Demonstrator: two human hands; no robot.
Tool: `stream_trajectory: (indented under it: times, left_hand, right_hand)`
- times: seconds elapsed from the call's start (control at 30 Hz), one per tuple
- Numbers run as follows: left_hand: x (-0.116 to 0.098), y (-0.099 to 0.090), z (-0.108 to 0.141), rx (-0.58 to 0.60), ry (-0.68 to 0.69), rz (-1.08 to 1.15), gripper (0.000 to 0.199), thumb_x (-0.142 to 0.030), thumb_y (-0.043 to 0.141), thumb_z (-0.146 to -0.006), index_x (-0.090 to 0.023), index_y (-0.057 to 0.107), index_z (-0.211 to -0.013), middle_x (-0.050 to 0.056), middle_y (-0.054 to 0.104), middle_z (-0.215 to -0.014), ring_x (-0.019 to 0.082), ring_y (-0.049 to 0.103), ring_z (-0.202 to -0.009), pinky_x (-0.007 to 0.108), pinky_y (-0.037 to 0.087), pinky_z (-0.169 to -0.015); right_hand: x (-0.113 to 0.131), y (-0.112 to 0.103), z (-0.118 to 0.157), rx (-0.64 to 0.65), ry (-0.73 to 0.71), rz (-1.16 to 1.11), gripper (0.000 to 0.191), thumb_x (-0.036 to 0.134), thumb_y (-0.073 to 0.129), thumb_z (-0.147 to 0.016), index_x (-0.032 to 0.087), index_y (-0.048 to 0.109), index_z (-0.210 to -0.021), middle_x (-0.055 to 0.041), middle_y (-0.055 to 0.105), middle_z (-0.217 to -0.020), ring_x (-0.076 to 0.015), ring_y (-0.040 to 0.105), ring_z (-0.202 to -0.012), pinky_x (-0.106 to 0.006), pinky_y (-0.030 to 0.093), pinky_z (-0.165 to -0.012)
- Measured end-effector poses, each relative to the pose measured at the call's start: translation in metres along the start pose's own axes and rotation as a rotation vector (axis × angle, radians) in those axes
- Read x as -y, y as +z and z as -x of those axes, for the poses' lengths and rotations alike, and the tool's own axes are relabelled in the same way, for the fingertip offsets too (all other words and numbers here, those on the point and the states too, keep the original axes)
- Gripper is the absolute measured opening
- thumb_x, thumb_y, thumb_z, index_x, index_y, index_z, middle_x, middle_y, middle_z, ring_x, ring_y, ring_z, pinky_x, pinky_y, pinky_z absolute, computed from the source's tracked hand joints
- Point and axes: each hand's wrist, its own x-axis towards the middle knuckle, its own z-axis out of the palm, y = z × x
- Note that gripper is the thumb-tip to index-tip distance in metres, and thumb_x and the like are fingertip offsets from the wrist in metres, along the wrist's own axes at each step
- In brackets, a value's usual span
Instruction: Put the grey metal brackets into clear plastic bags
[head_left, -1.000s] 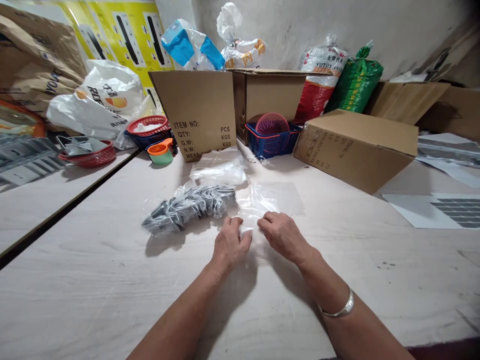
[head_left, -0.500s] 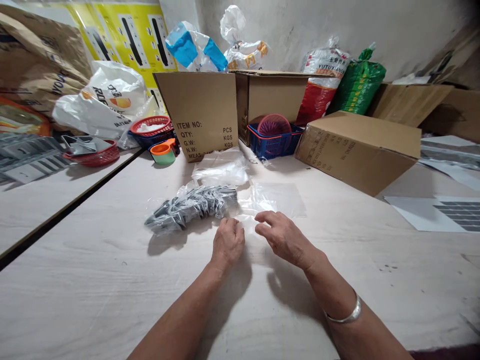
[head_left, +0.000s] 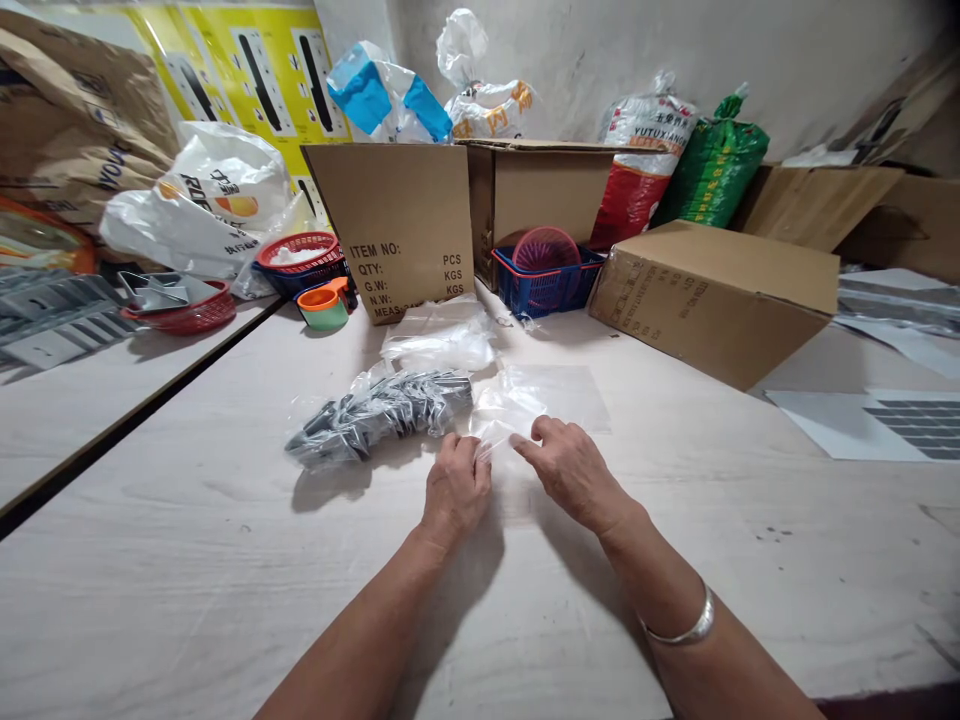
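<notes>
The clear plastic bag (head_left: pixel 536 398) has almost no colour of its own. The bundle (head_left: pixel 379 415) beside it looks dark grey with silvery streaks, though glare on the wrap makes the shade hard to judge. The table (head_left: pixel 225 590) is pale cream with faint wood grain. Further back, a blue lattice basket (head_left: pixel 570 290) holds a pink mesh disc (head_left: pixel 546 250), and a red basket (head_left: pixel 180 312) sits to the left. The cardboard box (head_left: pixel 397 230) is tan with black print, the poster (head_left: pixel 255 80) is yellow with black bars, and one sack (head_left: pixel 712 155) is bright green. A cup (head_left: pixel 322 310) shows orange and green bands.
</notes>
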Motion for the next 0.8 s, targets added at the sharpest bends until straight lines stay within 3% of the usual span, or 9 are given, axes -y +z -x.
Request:
stream_trajectory:
  times: [0.1, 0.23, 0.33, 0.43, 0.53, 0.8]
  left_hand:
    - [-0.003, 0.000, 0.002, -0.008, 0.007, -0.059, 0.019, -0.023, 0.044, -0.082, -0.014, 0.056, -0.094, 0.010, 0.053, -0.093, 0.020, 0.055, -0.083, 0.032, 0.045, -0.074]
    - [-0.006, -0.001, 0.004, 0.010, 0.037, -0.122, 0.034, -0.030, 0.048, -0.081, -0.012, 0.048, -0.111, 0.013, 0.051, -0.102, 0.022, 0.056, -0.084, 0.035, 0.047, -0.074]
    - [-0.006, -0.003, 0.004, -0.068, 0.106, -0.132, 0.043, -0.031, 0.048, -0.081, -0.010, 0.042, -0.118, 0.016, 0.049, -0.108, 0.026, 0.053, -0.095, 0.036, 0.047, -0.077]
    - [-0.004, -0.004, 0.004, -0.138, 0.178, -0.144, 0.038, -0.031, 0.047, -0.082, -0.012, 0.044, -0.116, 0.016, 0.049, -0.108, 0.026, 0.052, -0.095, 0.035, 0.047, -0.075]
    - [-0.001, -0.003, 0.004, -0.120, 0.209, -0.145, 0.029, -0.029, 0.041, -0.085, -0.015, 0.048, -0.110, 0.013, 0.051, -0.102, 0.023, 0.053, -0.088, 0.031, 0.046, -0.069]
    - [0.006, -0.001, 0.001, -0.124, 0.113, -0.082, 0.018, -0.020, 0.039, -0.084, -0.019, 0.053, -0.096, 0.008, 0.055, -0.090, 0.018, 0.054, -0.079, 0.027, 0.044, -0.071]
  right_hand:
    - [0.001, 0.000, 0.000, -0.054, 0.063, 0.037, 0.043, 0.010, 0.044, -0.084, 0.031, 0.046, -0.122, -0.0065, 0.050, -0.088, -0.0157, 0.041, -0.069, -0.029, 0.027, -0.058]
    - [0.003, -0.003, -0.002, -0.102, 0.108, 0.068, 0.053, 0.013, 0.050, -0.082, 0.036, 0.038, -0.129, -0.0095, 0.049, -0.103, -0.0191, 0.044, -0.079, -0.030, 0.028, -0.061]
    - [0.005, -0.006, -0.002, -0.112, 0.123, 0.088, 0.054, 0.012, 0.048, -0.083, 0.035, 0.037, -0.130, -0.0113, 0.047, -0.110, -0.0205, 0.044, -0.083, -0.031, 0.029, -0.064]
    - [0.004, -0.007, -0.001, -0.068, 0.102, 0.072, 0.045, 0.010, 0.046, -0.083, 0.030, 0.045, -0.123, -0.0117, 0.048, -0.107, -0.0195, 0.044, -0.081, -0.031, 0.028, -0.063]
    - [0.001, -0.005, 0.001, -0.013, 0.047, 0.019, 0.033, 0.009, 0.047, -0.082, 0.027, 0.056, -0.109, -0.0096, 0.049, -0.100, -0.0172, 0.044, -0.077, -0.029, 0.027, -0.061]
    - [-0.003, -0.003, 0.002, -0.074, -0.036, -0.096, 0.022, 0.011, 0.041, -0.085, 0.020, 0.061, -0.086, -0.0078, 0.050, -0.090, -0.0134, 0.040, -0.072, -0.026, 0.029, -0.060]
